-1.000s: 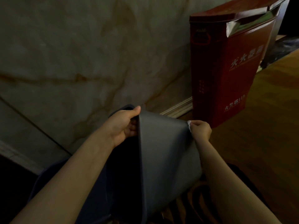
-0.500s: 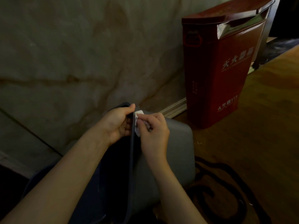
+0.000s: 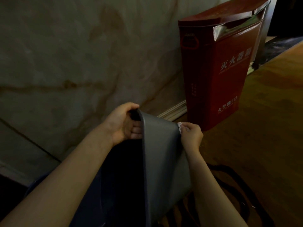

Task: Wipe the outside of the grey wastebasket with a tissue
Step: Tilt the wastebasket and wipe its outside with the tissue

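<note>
The grey wastebasket (image 3: 164,158) is tipped on its side in front of me, its outer wall facing up and its dark opening to the left. My left hand (image 3: 123,123) grips the basket's rim at the top, fingers curled inside. At the far right corner of the outer wall, my right hand (image 3: 191,134) pinches a small white tissue (image 3: 179,126) against the basket. Only a bit of the tissue shows beyond my fingers.
A tall red box (image 3: 216,66) with white lettering stands close behind on the right, against the marble wall (image 3: 73,54). A pale skirting strip (image 3: 173,110) runs along the wall's foot. Wooden floor (image 3: 265,120) spreads right, with a dark patterned rug (image 3: 229,194) under the basket.
My right hand has slid the tissue from beside my left hand at the rim across the outer wall to its right corner. The left hand keeps its grip.
</note>
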### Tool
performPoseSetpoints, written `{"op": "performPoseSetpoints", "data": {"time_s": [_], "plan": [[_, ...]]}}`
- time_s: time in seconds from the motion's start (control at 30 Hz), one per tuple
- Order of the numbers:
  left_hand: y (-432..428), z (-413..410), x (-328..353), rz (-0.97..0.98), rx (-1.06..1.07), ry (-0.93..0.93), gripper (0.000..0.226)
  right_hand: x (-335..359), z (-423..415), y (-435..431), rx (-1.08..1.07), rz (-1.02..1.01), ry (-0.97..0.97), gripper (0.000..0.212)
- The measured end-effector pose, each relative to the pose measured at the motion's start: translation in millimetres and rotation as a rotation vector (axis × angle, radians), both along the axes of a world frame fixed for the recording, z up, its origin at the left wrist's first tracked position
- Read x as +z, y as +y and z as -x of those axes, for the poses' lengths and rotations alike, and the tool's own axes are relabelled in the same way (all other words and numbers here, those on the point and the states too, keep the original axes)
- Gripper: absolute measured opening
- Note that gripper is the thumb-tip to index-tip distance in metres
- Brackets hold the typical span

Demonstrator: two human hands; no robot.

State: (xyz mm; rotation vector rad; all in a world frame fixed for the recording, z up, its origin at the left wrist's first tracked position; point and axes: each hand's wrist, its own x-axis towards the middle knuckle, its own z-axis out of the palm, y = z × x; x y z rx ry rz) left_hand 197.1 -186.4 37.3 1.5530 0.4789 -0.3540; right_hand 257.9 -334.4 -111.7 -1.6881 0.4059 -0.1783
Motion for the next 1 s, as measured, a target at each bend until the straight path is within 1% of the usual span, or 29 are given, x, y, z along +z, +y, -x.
{"op": "performPoseSetpoints", "data": {"time_s": [0.07,0.13,0.2,0.33,0.43,0.53,0.6,0.67,0.7,0.77,0.87,0.93,1.0], "plan": [[-6,-6,-2,0.031,0.136,0.045,0.042,0,1,2,0.012,0.011,0.011,0.017],[-9,-15,-2,0.029,0.336,0.014,0.034,0,3,6,0.026,0.015,0.004,0.017],[-9,-22,0,0.03,0.439,-0.019,0.027,0,5,6,0.015,0.007,0.004,0.017],[-8,-25,3,-0.002,0.375,0.004,0.023,7,11,0,-0.032,-0.025,0.011,0.016],[-12,-20,4,0.002,0.28,0.0,0.021,25,28,3,-0.048,-0.035,-0.104,0.013],[-9,-12,-3,-0.012,0.208,-0.004,0.019,53,53,27,0.021,0.009,-0.227,0.015],[-5,-8,-10,-0.015,0.156,-0.015,0.03,67,76,54,0.09,0.025,-0.339,0.015],[-2,-4,-13,-0.066,0.113,-0.004,0.044,72,97,77,0.137,-0.01,-0.46,0.015],[0,-3,-13,-0.091,0.097,0.0,0.047,71,103,84,0.135,-0.019,-0.499,0.014],[2,-1,-12,-0.065,0.074,-0.003,0.046,64,101,87,0.076,0.018,-0.534,0.014],[6,-2,-11,-0.042,0.109,-0.023,0.03,42,83,71,-0.041,0.093,-0.51,0.012],[12,0,-9,-0.085,0.147,-0.032,0.019,21,68,53,-0.093,0.088,-0.395,0.012],[21,4,-9,-0.131,0.147,-0.017,0.015,-1,48,29,-0.147,0.094,-0.215,0.012]]}}
